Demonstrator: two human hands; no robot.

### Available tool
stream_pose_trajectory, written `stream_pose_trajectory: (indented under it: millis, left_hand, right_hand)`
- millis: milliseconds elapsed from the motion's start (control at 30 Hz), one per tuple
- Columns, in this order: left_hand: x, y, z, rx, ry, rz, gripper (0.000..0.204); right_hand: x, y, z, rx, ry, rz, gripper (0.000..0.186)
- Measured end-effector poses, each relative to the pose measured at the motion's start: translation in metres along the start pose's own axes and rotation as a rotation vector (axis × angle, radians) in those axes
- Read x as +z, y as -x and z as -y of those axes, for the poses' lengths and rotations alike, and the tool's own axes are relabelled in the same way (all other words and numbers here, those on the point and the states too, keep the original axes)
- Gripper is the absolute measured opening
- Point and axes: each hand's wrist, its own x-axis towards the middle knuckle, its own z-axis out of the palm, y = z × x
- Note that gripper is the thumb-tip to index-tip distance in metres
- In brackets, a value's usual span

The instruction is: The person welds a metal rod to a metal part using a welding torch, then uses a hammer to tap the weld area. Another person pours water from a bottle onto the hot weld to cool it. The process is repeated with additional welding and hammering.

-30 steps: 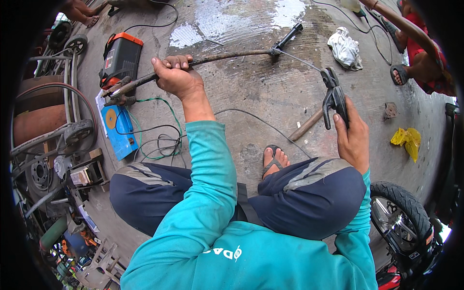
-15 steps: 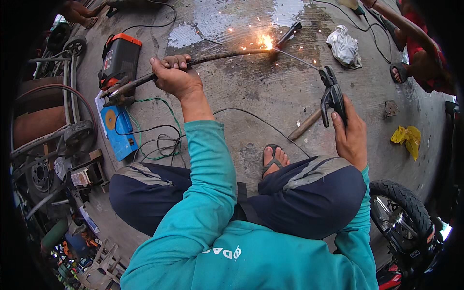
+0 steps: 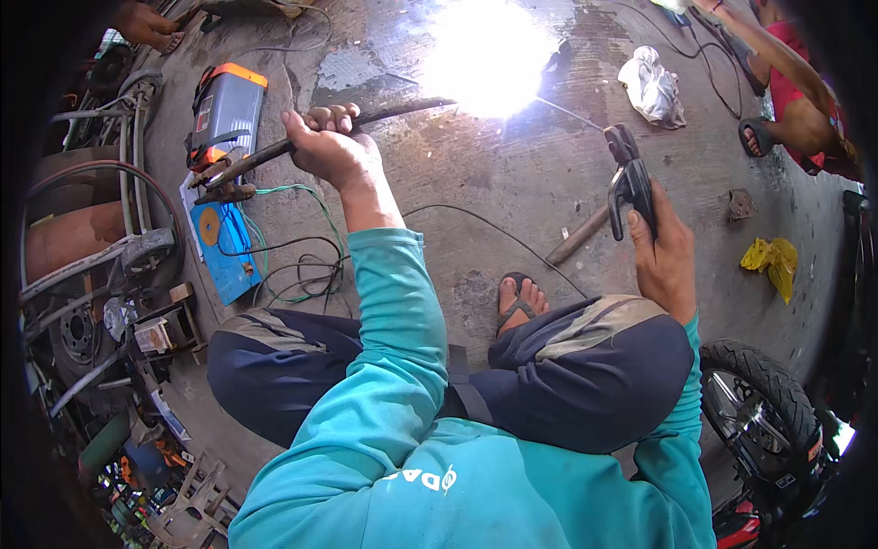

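My left hand is wrapped round a dark, curved metal rod, whose far end vanishes in a blinding white arc. In my right hand is the black handle of a welding electrode holder. Its jaws grip a thin welding electrode that runs up and left into the glare. The glare hides the electrode tip and the joint. At the near end of the rod a clamp is attached, close to a green cable.
A grey and orange welding machine and a blue flat box lie left. A wooden handle, white cloth and yellow plastic are right. A motorcycle wheel stands lower right; another person's leg is upper right.
The small orange sparking has flared into a large white arc that covers the joint. Both hands keep nearly the same position and grip.
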Motion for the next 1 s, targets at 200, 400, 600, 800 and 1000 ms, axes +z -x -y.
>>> stream_pose_trajectory:
  millis: [200, 400, 600, 800, 1000]
  left_hand:
    - [0.006, 0.002, 0.000, -0.008, 0.018, -0.057, 0.043]
    - [0.001, -0.002, 0.001, 0.009, 0.029, -0.041, 0.042]
    - [-0.001, 0.000, 0.000, 0.016, 0.023, 0.011, 0.039]
    - [0.000, 0.001, 0.000, 0.037, -0.012, 0.025, 0.039]
    - [0.004, 0.004, -0.002, 0.023, -0.015, 0.019, 0.039]
  right_hand:
    - [-0.004, 0.000, 0.003, 0.008, -0.006, 0.006, 0.048]
    - [0.000, 0.000, -0.001, 0.015, -0.013, 0.015, 0.049]
    - [0.000, -0.001, -0.002, 0.002, 0.003, 0.015, 0.048]
    - [0.001, -0.001, -0.001, -0.002, 0.010, 0.007, 0.048]
    - [0.001, -0.001, -0.003, 0.002, 0.006, 0.013, 0.048]
